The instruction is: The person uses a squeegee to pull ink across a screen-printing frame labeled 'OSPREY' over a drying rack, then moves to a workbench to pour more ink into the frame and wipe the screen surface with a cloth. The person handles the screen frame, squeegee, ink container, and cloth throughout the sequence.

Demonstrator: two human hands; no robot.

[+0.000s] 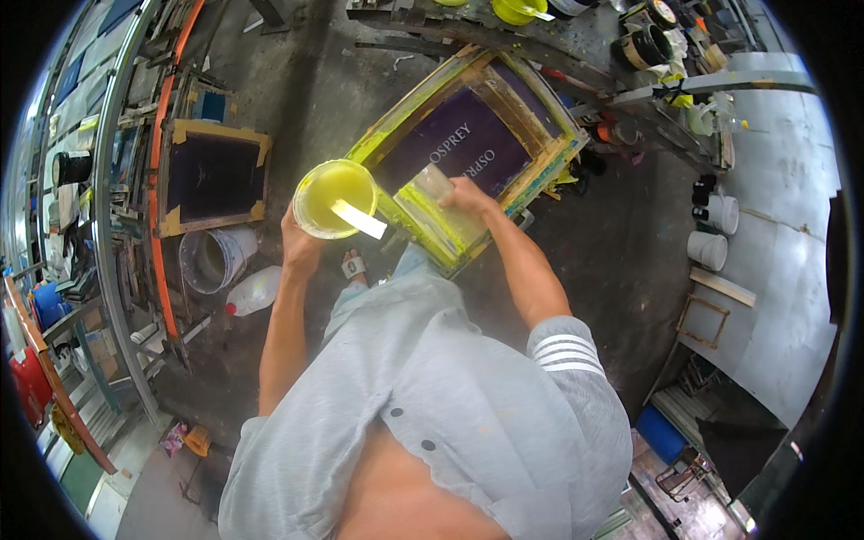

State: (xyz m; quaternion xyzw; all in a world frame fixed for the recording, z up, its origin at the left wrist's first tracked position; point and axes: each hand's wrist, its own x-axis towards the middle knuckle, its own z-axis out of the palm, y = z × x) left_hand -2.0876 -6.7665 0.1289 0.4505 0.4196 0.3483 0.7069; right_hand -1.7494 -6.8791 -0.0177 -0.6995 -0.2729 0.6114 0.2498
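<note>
My left hand (304, 243) is closed on the side of a round white tub (310, 214) of yellow-green ink (328, 183). A white flat stick (358, 219) leans in the ink and sticks out over the rim. To the right, my right hand (468, 198) is closed round a pale, see-through piece (432, 183) whose kind I cannot make out. That hand is over the near end of a printing screen (423, 148), with a dark purple mesh bearing white lettering. Yellow-green ink smears the screen's frame (382, 135).
A dark framed screen (216, 177) leans at the left, above a white bucket (216, 259) and a white plastic jug (254, 291). Metal racks (112, 180) line the left side. A cluttered workbench (540, 40) stands ahead. White buckets (707, 250) sit at the right.
</note>
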